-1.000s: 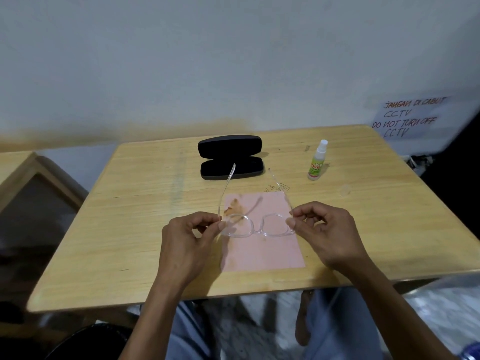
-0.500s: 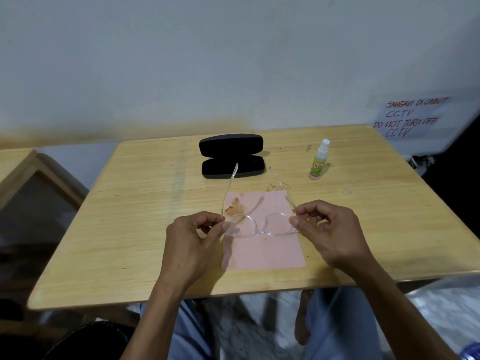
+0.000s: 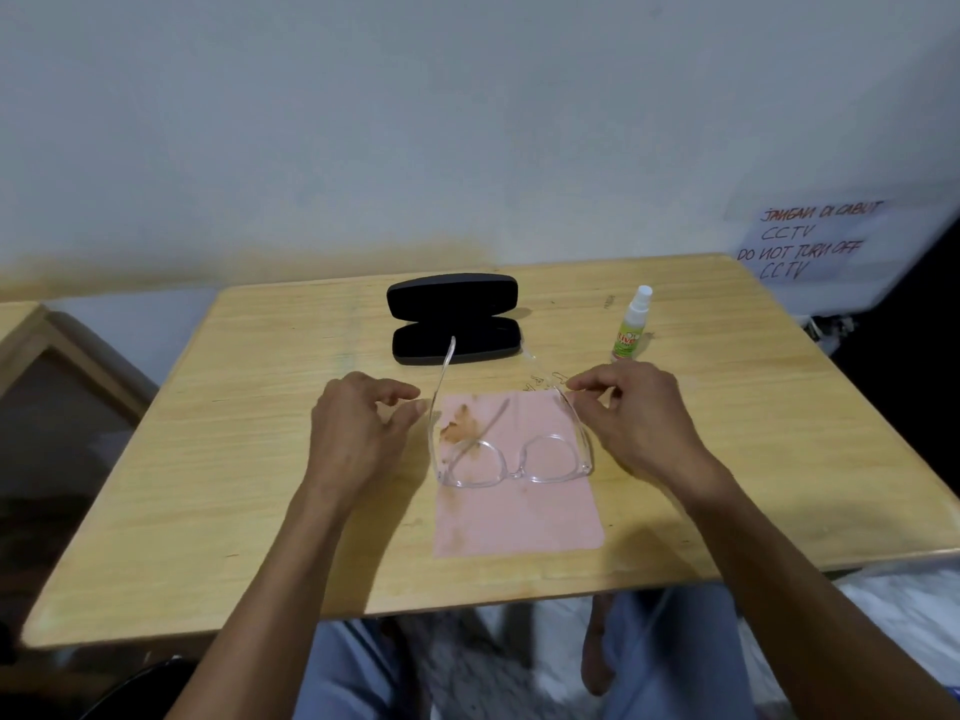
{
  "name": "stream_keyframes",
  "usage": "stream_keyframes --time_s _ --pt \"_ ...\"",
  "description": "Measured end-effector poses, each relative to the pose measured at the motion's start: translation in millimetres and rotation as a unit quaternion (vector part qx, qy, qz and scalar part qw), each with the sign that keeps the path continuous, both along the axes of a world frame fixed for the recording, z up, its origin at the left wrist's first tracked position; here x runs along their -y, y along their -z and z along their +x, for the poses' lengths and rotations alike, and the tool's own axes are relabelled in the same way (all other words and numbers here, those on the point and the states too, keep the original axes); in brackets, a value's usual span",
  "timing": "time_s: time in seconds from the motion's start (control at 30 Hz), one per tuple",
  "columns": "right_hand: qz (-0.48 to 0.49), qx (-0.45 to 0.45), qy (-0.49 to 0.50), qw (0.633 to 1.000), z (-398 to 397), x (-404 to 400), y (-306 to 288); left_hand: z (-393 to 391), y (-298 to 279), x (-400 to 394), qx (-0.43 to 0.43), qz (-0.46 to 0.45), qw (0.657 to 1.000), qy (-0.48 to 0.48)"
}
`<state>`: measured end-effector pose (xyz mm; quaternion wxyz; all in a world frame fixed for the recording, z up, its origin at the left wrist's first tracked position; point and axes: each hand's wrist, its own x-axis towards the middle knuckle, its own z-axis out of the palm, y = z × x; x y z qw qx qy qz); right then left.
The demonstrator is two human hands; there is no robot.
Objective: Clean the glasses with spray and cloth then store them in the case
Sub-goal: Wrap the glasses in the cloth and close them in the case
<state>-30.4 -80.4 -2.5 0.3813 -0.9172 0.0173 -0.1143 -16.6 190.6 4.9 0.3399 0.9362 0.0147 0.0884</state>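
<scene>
The clear-framed glasses (image 3: 511,459) sat lenses-down on the pink cloth (image 3: 519,517), temples unfolded and pointing away toward the case. The right hand (image 3: 641,423) pinched the right temple between thumb and fingertips. The left hand (image 3: 358,433) hovered just beside the left temple, its fingers loosely curled and apart; contact could not be told. Beyond the cloth lay the open black case (image 3: 454,319), and to the right of that case stood the spray bottle (image 3: 629,327), all on the wooden table (image 3: 234,459).

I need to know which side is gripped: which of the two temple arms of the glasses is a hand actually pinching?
The temple arm beside the spray bottle: the right hand pinches it. The other temple arm stands free; the left hand is just off it.
</scene>
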Motion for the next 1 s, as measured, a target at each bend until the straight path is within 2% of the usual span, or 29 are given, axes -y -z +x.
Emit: stream_keyframes --time_s 0.27,0.43,0.53,0.67,0.73,0.8,1.0 --pt "-0.071 -0.048 0.016 0.996 21.3 -7.2 10.0 27.4 19.5 18.2 -0.017 0.070 0.997 0.038" --pt "-0.065 -0.056 0.007 0.996 22.1 -9.7 8.6 29.8 23.6 18.7 0.011 0.090 0.995 0.050" --pt "-0.057 -0.049 -0.013 0.997 19.8 -10.2 6.3 29.7 24.2 17.9 -0.003 0.035 0.997 0.070" --pt "0.048 -0.061 -0.049 0.996 7.2 2.7 -3.2 17.6 10.1 6.8 -0.076 -0.079 0.992 0.066" --pt "0.101 -0.096 -0.083 0.987 -0.2 11.9 -7.5 11.5 4.0 -2.6 -0.104 -0.136 0.980 0.102" --pt "0.124 -0.131 -0.116 0.977 -6.4 18.9 -12.3 5.3 -2.8 -10.1 -0.122 -0.155 0.969 0.149" --pt "0.089 -0.198 -0.187 0.958 -11.4 26.8 -15.9 -1.7 -3.3 -18.0 -0.183 -0.145 0.953 0.192"
